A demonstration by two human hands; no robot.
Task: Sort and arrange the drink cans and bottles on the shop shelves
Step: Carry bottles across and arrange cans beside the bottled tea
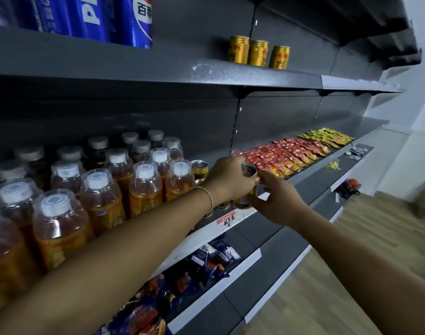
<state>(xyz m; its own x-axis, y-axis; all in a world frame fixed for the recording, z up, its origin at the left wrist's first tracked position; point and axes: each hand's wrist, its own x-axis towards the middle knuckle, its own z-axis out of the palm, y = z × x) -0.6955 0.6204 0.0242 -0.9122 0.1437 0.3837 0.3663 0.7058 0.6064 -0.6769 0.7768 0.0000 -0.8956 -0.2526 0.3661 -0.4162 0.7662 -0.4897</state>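
Both my hands meet on a gold drink can (249,172) at the front of the middle shelf (233,220). My left hand (227,178) grips the can from the left. From the right, my right hand (278,201) holds its lower part with curled fingers. Another gold can (199,168) stands just behind, beside several orange drink bottles (143,187) with white caps. On the upper shelf (230,76) three gold cans (258,53) stand in a row. Blue cola packs (124,18) fill that shelf's left end.
Red snack sachets (286,153) and yellow sachets (330,137) lie on the middle shelf to the right. Blue snack bags (206,259) sit on the shelf below. A red and black object (349,187) lies on a lower shelf. Wooden floor (351,262) runs along the right.
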